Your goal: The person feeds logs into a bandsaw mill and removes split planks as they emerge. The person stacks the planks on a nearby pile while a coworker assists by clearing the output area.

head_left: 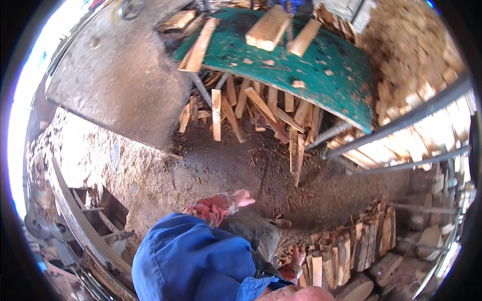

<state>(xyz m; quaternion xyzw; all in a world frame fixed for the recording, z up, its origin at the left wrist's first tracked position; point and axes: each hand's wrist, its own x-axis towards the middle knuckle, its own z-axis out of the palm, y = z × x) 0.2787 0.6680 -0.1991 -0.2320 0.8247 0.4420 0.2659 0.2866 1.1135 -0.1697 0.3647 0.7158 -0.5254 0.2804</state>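
Note:
My left hand (pixel 243 197), in a red patterned sleeve, hangs over the littered ground with its fingers stretched out and nothing in it. Lower and to the right, my right hand (pixel 298 255) is beside the near end of a row of upright wood slats (pixel 346 251). Its fingers are too small and blurred to show whether they grip a slat. A blue garment (pixel 196 256) covers my upper body in the lower middle.
Ahead stands a green sheet-topped table (pixel 331 75) bearing wood boards (pixel 268 29), with loose slats (pixel 261 108) leaning below it. A grey metal plate (pixel 120 75) lies far left. Metal rails (pixel 401 120) and stacked wood (pixel 416 140) line the right; sawdust (pixel 120 160) covers the left ground.

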